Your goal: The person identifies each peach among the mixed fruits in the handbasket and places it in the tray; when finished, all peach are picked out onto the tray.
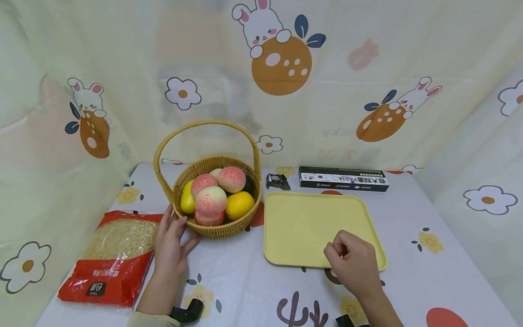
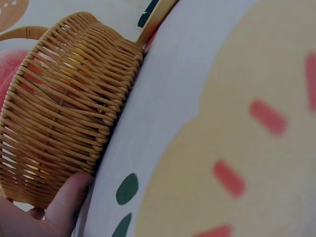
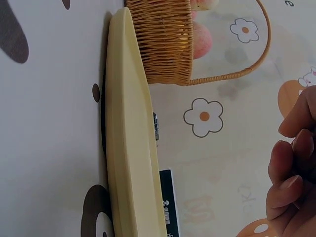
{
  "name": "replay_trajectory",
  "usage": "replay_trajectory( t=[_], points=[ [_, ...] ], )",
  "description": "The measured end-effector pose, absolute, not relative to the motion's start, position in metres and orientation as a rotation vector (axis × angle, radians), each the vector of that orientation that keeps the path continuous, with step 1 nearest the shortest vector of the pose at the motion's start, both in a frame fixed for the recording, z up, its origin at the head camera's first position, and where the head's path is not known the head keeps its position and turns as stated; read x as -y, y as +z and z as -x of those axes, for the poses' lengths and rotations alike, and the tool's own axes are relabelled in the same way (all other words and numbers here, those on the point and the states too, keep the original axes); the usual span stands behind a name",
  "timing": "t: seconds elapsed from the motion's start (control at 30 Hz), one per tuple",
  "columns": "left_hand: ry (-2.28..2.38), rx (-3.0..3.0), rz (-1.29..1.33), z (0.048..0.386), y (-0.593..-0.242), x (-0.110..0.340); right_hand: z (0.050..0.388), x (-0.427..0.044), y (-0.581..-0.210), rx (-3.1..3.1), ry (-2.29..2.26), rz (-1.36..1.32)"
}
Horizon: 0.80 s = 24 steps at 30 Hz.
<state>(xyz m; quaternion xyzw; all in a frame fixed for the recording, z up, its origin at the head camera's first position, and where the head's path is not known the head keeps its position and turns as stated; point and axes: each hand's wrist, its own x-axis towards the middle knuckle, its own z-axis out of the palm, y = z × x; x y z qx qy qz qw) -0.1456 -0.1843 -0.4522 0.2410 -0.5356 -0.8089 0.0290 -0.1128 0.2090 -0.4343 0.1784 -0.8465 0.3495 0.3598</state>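
Note:
A wicker basket (image 1: 219, 230) with a tall arched handle stands at the back, left of middle. Peaches (image 1: 210, 201) and yellow lemon-like fruit (image 1: 239, 205) fill it, with something dark partly hidden at its right side. My left hand (image 1: 170, 243) touches the basket's left side with fingers extended. In the left wrist view its thumb (image 2: 71, 197) lies against the woven wall near the base; the other fingers are mostly hidden. Above the near right part of a yellow tray (image 1: 310, 227), my right hand (image 1: 357, 261) is curled into a fist, and nothing shows in it.
A red bag of pale dry food (image 1: 110, 261) lies left of my left hand. Behind the tray are a small black packet (image 1: 278, 181) and a long black-and-white pasta box (image 1: 343, 178). A patterned curtain (image 1: 204, 54) hangs along the table's back and sides.

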Motion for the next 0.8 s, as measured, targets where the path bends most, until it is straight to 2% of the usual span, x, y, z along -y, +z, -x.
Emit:
replay_trajectory(
  t=[0.33, 0.57, 0.67, 0.8],
  points=[
    [-2.465, 1.668, -0.776, 0.15, -0.458, 0.186, 0.11, -0.207, -0.43, 2.339, 1.096, -0.361],
    [-2.44, 1.684, -0.8, 0.151, -0.458, 0.185, 0.112, -0.217, -0.424, 2.326, 1.837, -0.078],
    [-2.439, 1.683, -0.791, 0.15, -0.459, 0.185, 0.118, -0.221, -0.416, 2.224, 2.084, -0.073],
    [-2.432, 1.683, -0.782, 0.15, -0.459, 0.184, 0.131, -0.215, -0.398, 2.264, 2.142, -0.159]
  ],
)
